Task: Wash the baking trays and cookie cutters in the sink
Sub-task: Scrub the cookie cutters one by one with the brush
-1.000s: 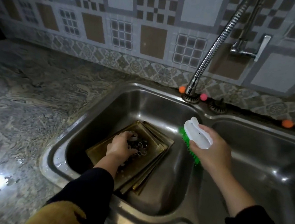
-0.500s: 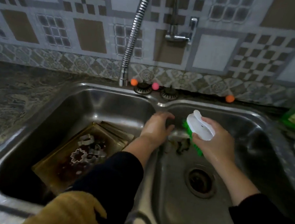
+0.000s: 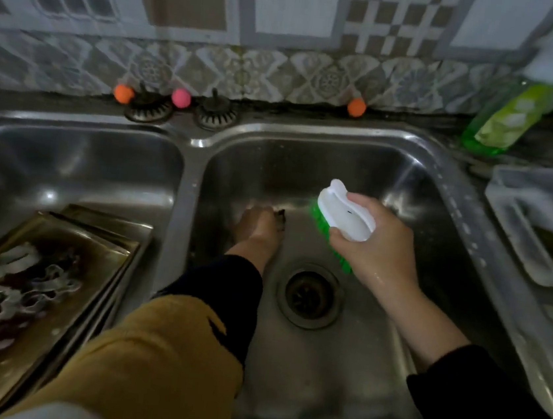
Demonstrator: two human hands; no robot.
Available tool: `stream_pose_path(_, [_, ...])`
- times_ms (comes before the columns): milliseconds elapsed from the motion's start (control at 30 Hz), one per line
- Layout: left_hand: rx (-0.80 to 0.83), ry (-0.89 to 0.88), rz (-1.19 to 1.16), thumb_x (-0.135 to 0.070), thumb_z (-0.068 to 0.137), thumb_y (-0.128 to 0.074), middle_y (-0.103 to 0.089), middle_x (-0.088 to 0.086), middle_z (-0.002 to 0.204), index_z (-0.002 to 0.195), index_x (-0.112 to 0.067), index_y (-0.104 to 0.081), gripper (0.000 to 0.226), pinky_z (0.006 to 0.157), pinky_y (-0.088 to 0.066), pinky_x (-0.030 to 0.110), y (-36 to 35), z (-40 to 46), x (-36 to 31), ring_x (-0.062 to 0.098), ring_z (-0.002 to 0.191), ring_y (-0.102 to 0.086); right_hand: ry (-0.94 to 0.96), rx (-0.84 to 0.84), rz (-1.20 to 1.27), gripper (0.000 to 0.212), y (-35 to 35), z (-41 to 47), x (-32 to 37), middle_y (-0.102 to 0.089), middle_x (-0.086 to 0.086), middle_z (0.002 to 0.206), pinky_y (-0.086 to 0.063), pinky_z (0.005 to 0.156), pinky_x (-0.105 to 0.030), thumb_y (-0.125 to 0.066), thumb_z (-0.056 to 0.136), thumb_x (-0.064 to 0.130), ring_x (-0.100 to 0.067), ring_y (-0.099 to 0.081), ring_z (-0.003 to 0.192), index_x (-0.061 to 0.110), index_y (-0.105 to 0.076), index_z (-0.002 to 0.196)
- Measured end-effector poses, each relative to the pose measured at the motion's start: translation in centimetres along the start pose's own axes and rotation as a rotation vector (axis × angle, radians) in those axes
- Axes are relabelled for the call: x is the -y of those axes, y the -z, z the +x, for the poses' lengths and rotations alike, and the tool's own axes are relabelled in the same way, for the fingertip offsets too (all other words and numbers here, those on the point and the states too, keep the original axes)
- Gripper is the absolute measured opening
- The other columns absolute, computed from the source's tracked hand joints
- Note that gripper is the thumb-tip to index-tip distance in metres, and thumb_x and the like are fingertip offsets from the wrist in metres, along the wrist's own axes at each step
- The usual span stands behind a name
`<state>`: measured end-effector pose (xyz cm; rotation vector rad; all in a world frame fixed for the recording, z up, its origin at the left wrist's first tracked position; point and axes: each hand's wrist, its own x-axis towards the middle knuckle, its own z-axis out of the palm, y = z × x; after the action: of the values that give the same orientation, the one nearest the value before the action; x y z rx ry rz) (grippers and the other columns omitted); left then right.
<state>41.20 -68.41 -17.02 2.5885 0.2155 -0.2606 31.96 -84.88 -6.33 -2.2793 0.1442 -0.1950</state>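
In the left basin of the double stainless-steel sink, stacked brass-coloured rectangular baking trays carry several metal cookie cutters. Your left hand reaches low in the right basin, pinching a small dark object too blurred to identify. Your right hand grips a white-handled, green-bristled scrubbing brush above the drain.

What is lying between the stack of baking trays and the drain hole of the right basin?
In the head view, the steel divider of the sink and the left forearm in its dark sleeve lie between the baking trays and the drain hole.
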Motion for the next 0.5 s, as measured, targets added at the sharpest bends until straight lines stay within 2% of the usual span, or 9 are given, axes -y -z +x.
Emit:
stream_pose_path(67, [-0.073,0.040,0.092,-0.029,0.095,-0.053,-0.055,0.011,0.129,0.124,-0.013,-0.060,0.034,0.095,-0.044,0.038,-0.5,-0.1,0.2,0.030,0.119,-0.052,-0.010,0.000,0.001,0.058,0.0,0.1,-0.6,-0.061,0.006,0.121,-0.042,0.083,-0.021,-0.076,0.071,0.025,-0.013,-0.055,0.108,0.032,-0.058,0.126])
stream_pose_path(167, [-0.085,0.056,0.071,-0.032,0.091,-0.057,-0.058,0.010,0.123,0.116,-0.014,-0.063,0.031,0.089,-0.049,0.038,-1.2,-0.5,0.2,0.030,0.111,-0.057,-0.030,0.019,0.007,0.059,0.0,0.0,-1.1,-0.059,0.008,0.123,-0.041,0.083,-0.020,-0.076,0.072,0.026,-0.012,-0.054,0.109,0.034,-0.057,0.127])
stream_pose_path(300, [-0.086,0.157,-0.182,-0.036,0.078,-0.070,-0.070,0.006,0.097,0.097,-0.020,-0.065,0.026,0.079,-0.057,0.038,-0.5,-1.5,-0.4,0.024,0.085,-0.068,-0.021,0.030,0.003,0.059,0.8,-0.1,-0.9,-0.058,0.007,0.124,-0.039,0.081,-0.020,-0.076,0.073,0.026,-0.012,-0.053,0.110,0.035,-0.055,0.128])
stream_pose_path(367, [-0.059,0.124,-0.279,-0.030,0.075,-0.077,-0.071,0.004,0.095,0.107,-0.020,-0.064,0.036,0.078,-0.058,0.038,0.5,-2.3,-1.7,0.021,0.079,-0.070,-0.011,0.023,0.004,0.059,1.9,0.0,-0.6,-0.058,0.007,0.124,-0.039,0.081,-0.020,-0.076,0.073,0.026,-0.012,-0.052,0.110,0.035,-0.056,0.128])
stream_pose_path(500, [-0.125,-0.027,-0.337,-0.033,0.073,-0.078,-0.067,-0.001,0.112,0.122,-0.023,-0.056,0.055,0.083,-0.056,0.038,2.6,-4.5,-4.8,0.020,0.096,-0.067,0.022,-0.044,-0.024,0.057,5.9,0.6,-0.3,-0.060,0.006,0.124,-0.038,0.083,-0.020,-0.076,0.073,0.026,-0.013,-0.055,0.112,0.032,-0.058,0.127])
